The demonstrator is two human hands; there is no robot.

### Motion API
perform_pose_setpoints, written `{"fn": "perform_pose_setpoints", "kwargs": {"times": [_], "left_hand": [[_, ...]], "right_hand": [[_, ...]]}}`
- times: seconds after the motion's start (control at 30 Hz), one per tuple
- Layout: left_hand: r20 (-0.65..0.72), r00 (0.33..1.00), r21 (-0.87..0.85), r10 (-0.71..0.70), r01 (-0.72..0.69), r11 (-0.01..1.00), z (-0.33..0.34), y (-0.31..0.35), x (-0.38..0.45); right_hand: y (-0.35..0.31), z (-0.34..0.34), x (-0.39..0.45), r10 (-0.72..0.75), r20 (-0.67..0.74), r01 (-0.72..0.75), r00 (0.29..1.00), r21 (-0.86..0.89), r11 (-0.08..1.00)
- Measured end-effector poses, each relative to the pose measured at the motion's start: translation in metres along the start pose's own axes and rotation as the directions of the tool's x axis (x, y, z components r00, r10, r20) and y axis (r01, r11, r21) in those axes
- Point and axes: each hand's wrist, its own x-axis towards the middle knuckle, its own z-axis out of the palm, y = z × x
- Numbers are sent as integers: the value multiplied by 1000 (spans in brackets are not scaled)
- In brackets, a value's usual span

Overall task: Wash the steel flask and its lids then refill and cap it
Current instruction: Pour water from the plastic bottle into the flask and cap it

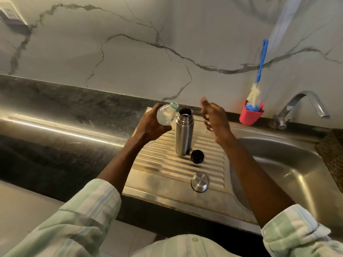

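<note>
The steel flask point(184, 132) stands upright and uncapped on the ribbed steel drainboard point(163, 164). My left hand point(150, 125) grips a clear plastic bottle point(166, 114), tilted so its open neck points toward the flask's mouth. My right hand point(215, 118) hovers just right of the flask's mouth, blurred, its fingers loosely curled and apparently holding nothing. The black inner lid point(197, 156) lies on the drainboard beside the flask's base. The steel outer cap point(200, 182) sits upside down nearer the front edge.
The sink basin point(278, 164) lies to the right, with a chrome tap point(300, 106) behind it. A red holder point(251, 115) carrying a blue-handled bottle brush point(260, 71) leans at the marble wall. Dark countertop point(55, 127) stretches to the left.
</note>
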Motion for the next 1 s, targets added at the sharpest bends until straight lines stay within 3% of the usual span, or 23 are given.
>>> {"fn": "perform_pose_setpoints", "kwargs": {"times": [0.03, 0.1, 0.2, 0.27, 0.7, 1.0], "left_hand": [[8, 1000, 32, 17, -17, 999, -2, 3, 5], [39, 998, 107, 45, -49, 993, -7, 7, 13], [89, 993, 215, 71, -89, 973, -13, 13, 20], [114, 990, 270, 82, -110, 957, -15, 14, 23], [165, 977, 509, 132, -199, 837, -18, 14, 34], [173, 970, 594, 171, -241, 767, -18, 17, 39]], "right_hand": [[6, 2, 2, -99, -44, 89, 994, -196, 977], [16, 4, 10, -181, 25, 176, 983, -402, 899], [24, 7, 16, -175, 156, 231, 972, -503, 833], [27, 10, 20, -193, 167, 254, 967, -548, 797], [34, 22, 25, -300, 194, 355, 934, -599, 718], [40, 25, 24, -338, 160, 365, 928, -579, 729]]}}
